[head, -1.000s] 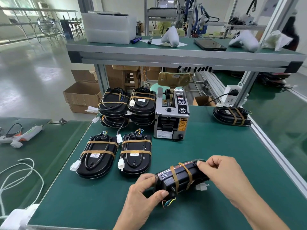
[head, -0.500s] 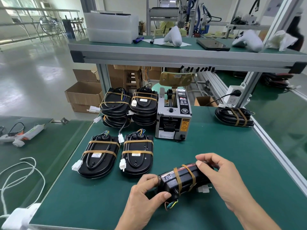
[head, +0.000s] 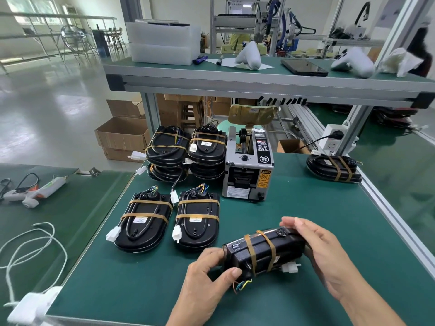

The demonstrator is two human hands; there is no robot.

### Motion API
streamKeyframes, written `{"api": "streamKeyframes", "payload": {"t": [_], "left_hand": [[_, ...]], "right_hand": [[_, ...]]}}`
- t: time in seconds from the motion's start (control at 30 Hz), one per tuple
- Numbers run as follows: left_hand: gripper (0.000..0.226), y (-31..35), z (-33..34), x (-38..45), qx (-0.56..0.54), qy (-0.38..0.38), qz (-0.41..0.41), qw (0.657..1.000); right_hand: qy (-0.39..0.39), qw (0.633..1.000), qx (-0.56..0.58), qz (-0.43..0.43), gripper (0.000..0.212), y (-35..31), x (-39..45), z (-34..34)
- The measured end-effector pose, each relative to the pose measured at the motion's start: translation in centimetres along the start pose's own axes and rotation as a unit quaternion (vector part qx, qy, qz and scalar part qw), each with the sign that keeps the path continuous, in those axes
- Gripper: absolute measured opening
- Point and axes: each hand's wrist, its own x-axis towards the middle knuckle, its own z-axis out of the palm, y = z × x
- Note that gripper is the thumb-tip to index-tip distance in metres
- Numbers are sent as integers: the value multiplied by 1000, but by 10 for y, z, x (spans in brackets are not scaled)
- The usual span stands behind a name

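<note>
A black plastic unit bound with two tan tape strips is held on its edge just above the green table mat. My left hand grips its near left end, thumb on the front face, beside loose coloured wires. My right hand wraps its far right end, fingertips over the top. A white connector hangs below the unit.
Two taped black units lie flat to the left, with two stacks behind them. A grey tape dispenser stands mid-table. Another taped unit sits far right by a power strip. A shelf crosses overhead.
Both hands have kept hold of the unit and shifted it slightly to the right; my right fingers now lie further over its top end.
</note>
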Motion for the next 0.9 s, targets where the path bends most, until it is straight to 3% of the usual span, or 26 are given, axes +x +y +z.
{"api": "streamKeyframes", "payload": {"t": [0.23, 0.37, 0.5, 0.63, 0.77, 0.9], "left_hand": [[48, 0, -1, 0, -2, -8, 0, 1000], [43, 1, -1, 0, -8, -18, -2, 1000], [45, -5, -1, 0, -43, -30, -19, 998], [44, -6, -2, 0, -50, -40, -22, 998], [66, -3, -1, -1, -25, -53, -2, 998], [70, 0, 1, -1, -27, -46, 1, 999]], "right_hand": [[-34, 999, 19, -30, 66, 26, -11, 2], [-15, 998, -33, -56, 40, 11, -10, 6], [-42, 984, -150, -82, 29, -31, -8, 0], [-53, 907, -374, -188, 43, -67, -16, 8], [-71, 814, -528, -233, 58, -73, -28, 41], [-75, 785, -570, -229, 61, -72, -34, 67]]}}
